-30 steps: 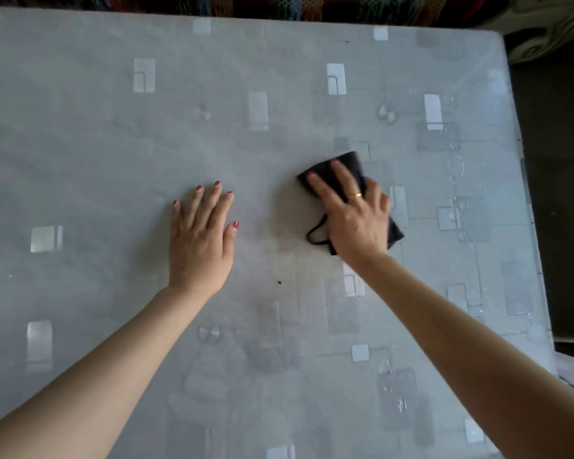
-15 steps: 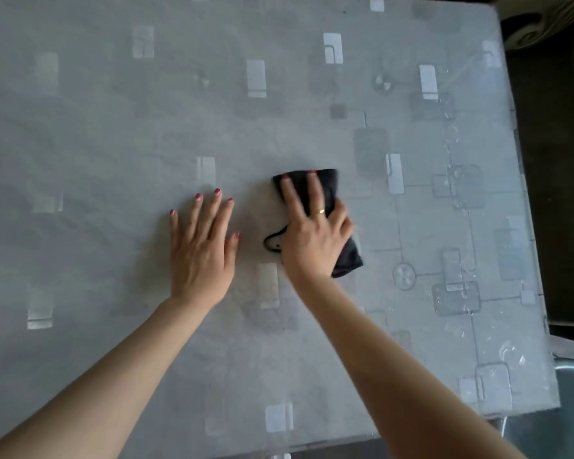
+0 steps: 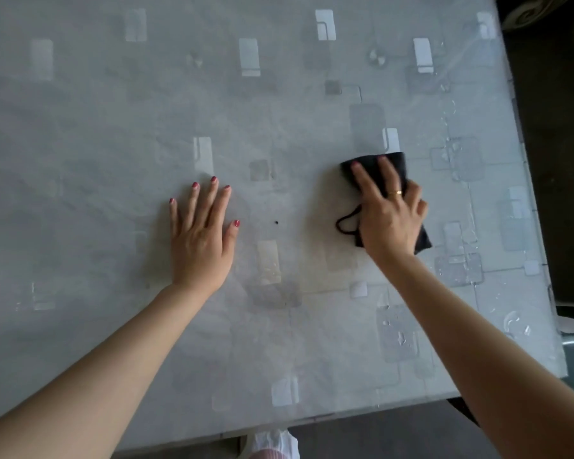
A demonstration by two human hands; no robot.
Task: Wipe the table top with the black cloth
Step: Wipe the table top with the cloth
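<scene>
Black cloth (image 3: 393,167) lies flat on the worktop (image 3: 279,111), pinned under the right hand (image 3: 390,215), which presses it with straight fingers; a gold ring (image 3: 395,192) shows on one finger. Cloth edges stick out at 12 and 4 o'clock of that hand; a thin loop (image 3: 345,223) trails at 9 o'clock. Left hand (image 3: 201,238) well apart at the cloth's 9 o'clock, flat, fingers spread, holding nothing. Small dark speck (image 3: 276,222) between the hands. Cloth's middle hidden by the palm; its full shape unclear.
</scene>
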